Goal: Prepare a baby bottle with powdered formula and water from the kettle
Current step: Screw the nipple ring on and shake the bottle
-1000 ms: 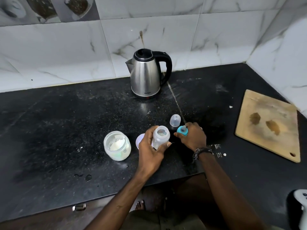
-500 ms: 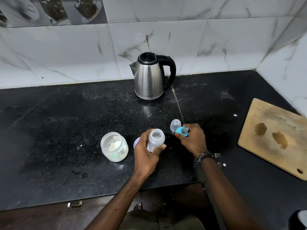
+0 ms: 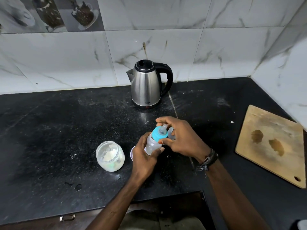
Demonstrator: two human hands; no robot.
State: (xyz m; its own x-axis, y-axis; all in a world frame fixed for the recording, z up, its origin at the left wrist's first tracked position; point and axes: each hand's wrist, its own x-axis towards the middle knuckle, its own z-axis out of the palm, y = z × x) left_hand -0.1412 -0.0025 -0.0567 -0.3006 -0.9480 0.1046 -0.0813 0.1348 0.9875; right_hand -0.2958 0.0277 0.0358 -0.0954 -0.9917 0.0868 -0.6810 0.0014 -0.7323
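My left hand [image 3: 144,156] grips the clear baby bottle [image 3: 152,143], tilted above the black counter [image 3: 49,130]. The teal nipple ring [image 3: 158,133] sits on the bottle's mouth, and my right hand [image 3: 181,138] holds it there with fingers curled round its rim. A clear bottle cap [image 3: 172,133] shows just behind the ring, partly hidden by my right fingers. An open jar of white formula powder [image 3: 110,156] stands to the left of my left hand. The steel kettle [image 3: 146,85] with a black handle stands at the back by the wall.
A wooden cutting board [image 3: 272,143] lies at the right. A pale lid [image 3: 132,152] peeks out beside my left hand. Marble-tiled walls close the back and right side. Powder specks and water drops dot the counter. A drawer handle [image 3: 67,217] shows below the counter's front edge.
My right hand lifted the teal nipple ring from the counter and brought it onto the bottle's mouth. My left hand raised and tilted the bottle. The camera moved closer.
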